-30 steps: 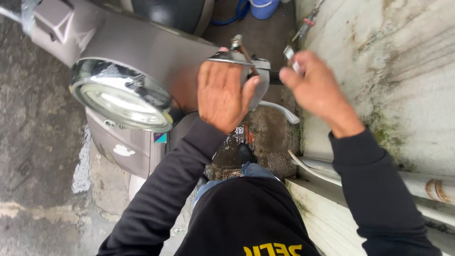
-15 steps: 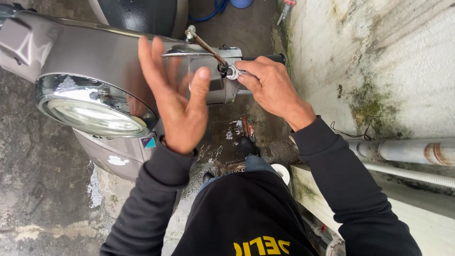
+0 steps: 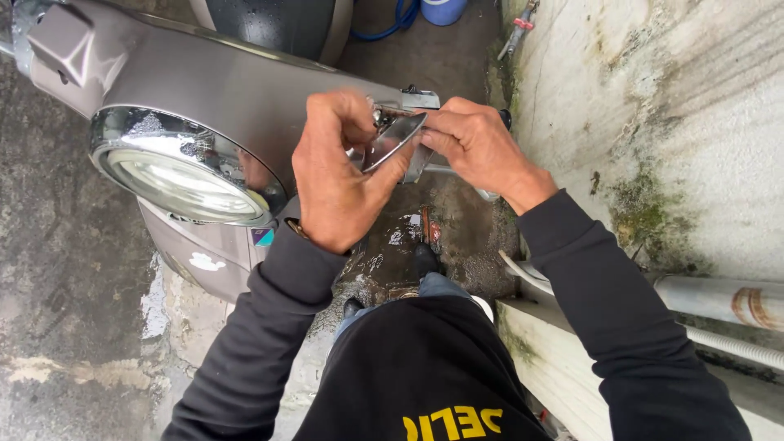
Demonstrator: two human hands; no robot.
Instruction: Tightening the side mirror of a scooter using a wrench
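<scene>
A grey scooter front (image 3: pixel 245 90) with a round chrome-rimmed headlight (image 3: pixel 175 175) stands before me. My left hand (image 3: pixel 339 175) grips a shiny chrome part (image 3: pixel 392 140) at the handlebar end. My right hand (image 3: pixel 478 147) pinches the same chrome part from the right side, fingers closed on its upper edge. Both hands meet at the handlebar; what lies under them is hidden.
A stained concrete wall (image 3: pixel 653 106) runs close along the right, with a white pipe (image 3: pixel 719 298) at its foot. Wet concrete ground (image 3: pixel 49 269) lies below. A blue hose (image 3: pixel 392 20) and a blue container (image 3: pixel 441 8) sit at the back.
My left hand, spread open half a second ago, has closed onto the chrome part. The right hand has shifted from a thin metal rod to the same part.
</scene>
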